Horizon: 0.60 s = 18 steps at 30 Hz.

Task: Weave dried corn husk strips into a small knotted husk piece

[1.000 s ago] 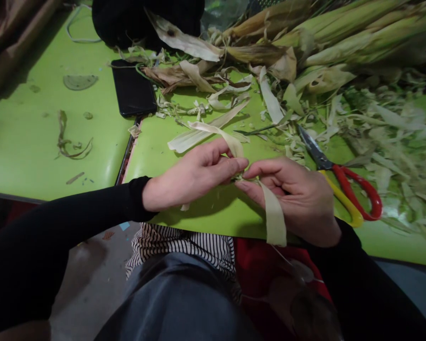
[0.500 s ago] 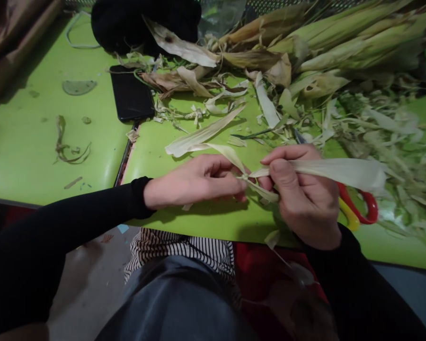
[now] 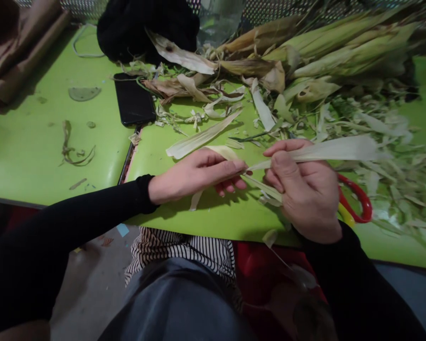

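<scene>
Between my two hands, above the green table, is a pale corn husk strip (image 3: 335, 149) joined at a narrow crossing with other husk pieces. My left hand (image 3: 202, 173) pinches that crossing between thumb and forefinger, its other fingers loosely curled below. My right hand (image 3: 303, 189) grips the strip between thumb and bent forefinger; the wide end sticks out to the right. A second husk tail (image 3: 264, 189) runs from the crossing toward my right palm. Behind my left hand another pale piece (image 3: 223, 151) shows, partly hidden. One loose husk strip (image 3: 202, 135) lies just beyond.
Scissors with red and yellow handles (image 3: 360, 201) lie beside my right wrist, partly covered. A black phone (image 3: 135, 102) rests at the table seam. Corn husks (image 3: 326, 49) are heaped at the back, shreds (image 3: 390, 147) at the right. A black cloth item (image 3: 145, 28) sits behind the phone.
My left thumb has moved over the crossing and now covers it. The husk strip in my right hand tilts up more at its wide end. The view has shifted slightly.
</scene>
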Each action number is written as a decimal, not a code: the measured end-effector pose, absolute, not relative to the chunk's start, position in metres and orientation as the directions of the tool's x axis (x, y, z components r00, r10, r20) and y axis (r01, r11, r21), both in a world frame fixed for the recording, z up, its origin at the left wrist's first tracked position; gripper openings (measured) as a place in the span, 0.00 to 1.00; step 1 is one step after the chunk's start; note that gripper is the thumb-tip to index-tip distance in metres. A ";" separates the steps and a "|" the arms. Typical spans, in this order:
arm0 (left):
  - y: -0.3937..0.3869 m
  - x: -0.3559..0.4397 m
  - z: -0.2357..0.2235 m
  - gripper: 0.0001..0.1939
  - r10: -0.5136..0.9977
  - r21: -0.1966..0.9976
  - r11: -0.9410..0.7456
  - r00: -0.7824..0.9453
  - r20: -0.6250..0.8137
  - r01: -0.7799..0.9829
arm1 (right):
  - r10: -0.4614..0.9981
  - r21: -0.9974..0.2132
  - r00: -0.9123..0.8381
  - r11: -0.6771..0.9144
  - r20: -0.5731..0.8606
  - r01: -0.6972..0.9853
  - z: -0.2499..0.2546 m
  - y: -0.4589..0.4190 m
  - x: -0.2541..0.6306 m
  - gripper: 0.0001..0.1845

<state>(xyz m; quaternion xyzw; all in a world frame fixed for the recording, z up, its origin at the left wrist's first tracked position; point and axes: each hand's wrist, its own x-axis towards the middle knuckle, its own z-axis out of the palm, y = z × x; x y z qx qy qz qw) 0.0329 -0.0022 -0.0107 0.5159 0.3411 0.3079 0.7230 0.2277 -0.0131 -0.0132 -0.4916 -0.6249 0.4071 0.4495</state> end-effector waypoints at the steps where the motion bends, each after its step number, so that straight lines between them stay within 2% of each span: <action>1: -0.001 0.033 -0.012 0.15 0.803 0.948 0.297 0.567 -0.183 -0.115 | 0.982 -0.964 -0.138 0.159 0.132 0.211 -0.013 -0.012 0.228 0.14; 4: 0.001 0.035 -0.014 0.15 0.817 0.930 0.339 0.533 -0.218 -0.139 | 0.977 -0.981 -0.206 0.093 0.057 0.171 -0.013 -0.010 0.228 0.18; 9: 0.003 0.037 -0.017 0.13 0.848 0.920 0.356 0.470 -0.244 -0.165 | 0.951 -0.913 -0.296 0.201 0.094 0.356 -0.013 -0.007 0.228 0.27; 12: 0.006 0.037 -0.022 0.12 0.864 0.911 0.362 0.439 -0.248 -0.197 | 0.948 -0.900 -0.310 0.197 0.074 0.388 -0.017 -0.002 0.227 0.21; 18: 0.020 0.034 -0.025 0.07 0.877 0.895 0.355 0.428 -0.220 -0.268 | 0.943 -0.842 -0.325 0.232 0.071 0.487 -0.015 0.021 0.225 0.16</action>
